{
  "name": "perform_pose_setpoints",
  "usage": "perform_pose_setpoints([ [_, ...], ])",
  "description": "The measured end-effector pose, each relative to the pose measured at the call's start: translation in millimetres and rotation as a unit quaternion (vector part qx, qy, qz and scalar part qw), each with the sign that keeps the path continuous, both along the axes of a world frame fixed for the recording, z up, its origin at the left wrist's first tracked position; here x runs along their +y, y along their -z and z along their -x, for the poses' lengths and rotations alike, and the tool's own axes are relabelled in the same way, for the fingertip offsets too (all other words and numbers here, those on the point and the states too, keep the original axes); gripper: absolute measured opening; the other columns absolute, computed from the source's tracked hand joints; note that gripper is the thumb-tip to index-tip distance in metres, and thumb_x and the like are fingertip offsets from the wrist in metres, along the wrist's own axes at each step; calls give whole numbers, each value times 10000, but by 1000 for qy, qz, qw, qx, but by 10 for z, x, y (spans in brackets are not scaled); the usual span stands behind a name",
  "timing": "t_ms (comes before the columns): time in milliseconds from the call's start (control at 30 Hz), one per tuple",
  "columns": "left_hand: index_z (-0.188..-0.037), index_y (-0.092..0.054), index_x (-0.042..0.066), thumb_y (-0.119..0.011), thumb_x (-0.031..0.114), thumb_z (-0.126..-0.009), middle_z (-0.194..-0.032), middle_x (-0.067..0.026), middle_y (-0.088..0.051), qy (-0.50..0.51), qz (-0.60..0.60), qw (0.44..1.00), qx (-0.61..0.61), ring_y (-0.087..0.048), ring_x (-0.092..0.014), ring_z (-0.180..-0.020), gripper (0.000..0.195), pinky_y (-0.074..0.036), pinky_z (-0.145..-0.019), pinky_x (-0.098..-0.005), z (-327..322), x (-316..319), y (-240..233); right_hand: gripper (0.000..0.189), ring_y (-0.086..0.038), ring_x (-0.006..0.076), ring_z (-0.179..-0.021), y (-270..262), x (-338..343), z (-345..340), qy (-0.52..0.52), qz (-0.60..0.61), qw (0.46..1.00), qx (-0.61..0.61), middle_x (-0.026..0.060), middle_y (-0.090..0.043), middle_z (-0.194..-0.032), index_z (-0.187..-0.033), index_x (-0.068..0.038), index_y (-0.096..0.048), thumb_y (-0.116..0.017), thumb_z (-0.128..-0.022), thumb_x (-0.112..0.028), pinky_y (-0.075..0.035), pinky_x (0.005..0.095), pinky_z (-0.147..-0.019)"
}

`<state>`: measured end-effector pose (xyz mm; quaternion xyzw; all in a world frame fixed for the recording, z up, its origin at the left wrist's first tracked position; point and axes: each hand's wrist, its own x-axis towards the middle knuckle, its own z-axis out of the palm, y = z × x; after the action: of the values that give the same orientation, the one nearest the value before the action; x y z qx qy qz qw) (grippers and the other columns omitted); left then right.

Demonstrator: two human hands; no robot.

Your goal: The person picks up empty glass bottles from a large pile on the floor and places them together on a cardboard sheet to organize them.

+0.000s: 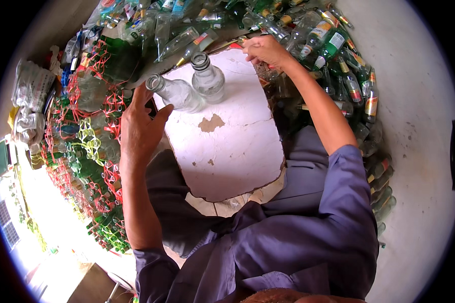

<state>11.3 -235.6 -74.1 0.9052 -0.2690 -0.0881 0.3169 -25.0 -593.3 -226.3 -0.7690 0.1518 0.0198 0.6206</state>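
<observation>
Two clear glass bottles are on a worn white board [235,140] between my knees. One bottle [208,81] stands near the board's far edge. The other bottle [180,94] is just left of it and looks tilted, its mouth towards my left hand [146,121]. That hand is at the board's left edge, thumb and fingers apart; whether it touches the bottle's neck is unclear. My right hand [265,51] is over the far right corner of the board, its fingers curled near a small yellowish object by the bottle pile. Whether it grips anything cannot be seen.
Loose glass bottles [330,41] lie heaped beyond the board and along its right side, up to a pale wall [413,113]. On the left, many green and clear bottles are bundled with red, yellow and green ties [89,140]. A cardboard box [93,284] is at the lower left.
</observation>
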Motion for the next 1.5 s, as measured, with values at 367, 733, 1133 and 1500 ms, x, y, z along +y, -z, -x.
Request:
perform_pose_setpoints([
  [367,-1196,-546,11,-718,122,-808,-1139,-212,-657,27,-106,994,-31,-632,-354,-1071,438,-503,-841,-418,48,119,-7,277,-615,179,-816,1915,-722,694,228,158,941,194,60,-650,-879,-1052,-51,-678,-667,-811,-189,-489,338,-701],
  [733,-1073,-567,5,-730,177,-800,-1000,-212,-678,42,-136,990,-14,-655,-396,-920,362,-508,-771,-455,67,85,64,434,-576,167,-1006,2215,-909,707,316,-56,922,219,23,-650,-1051,-1253,-151,-620,-689,-828,-206,-495,360,-766],
  [1133,-1023,-579,-18,-720,224,-830,-972,-213,-678,49,-175,982,-42,-649,-403,-875,339,-491,-762,-468,69,41,72,293,-670,154,-810,2596,-871,746,392,59,915,77,57,-721,-888,-996,-80,-748,-706,-810,-303,-506,289,-755],
  [1500,-1111,-568,10,-704,224,-833,-1045,-221,-681,22,-213,976,34,-659,-368,-980,376,-501,-812,-442,17,19,63,413,-705,306,-800,2116,-543,658,469,165,852,163,214,-701,-804,-806,4,-736,-744,-657,-382,-525,399,-749],
])
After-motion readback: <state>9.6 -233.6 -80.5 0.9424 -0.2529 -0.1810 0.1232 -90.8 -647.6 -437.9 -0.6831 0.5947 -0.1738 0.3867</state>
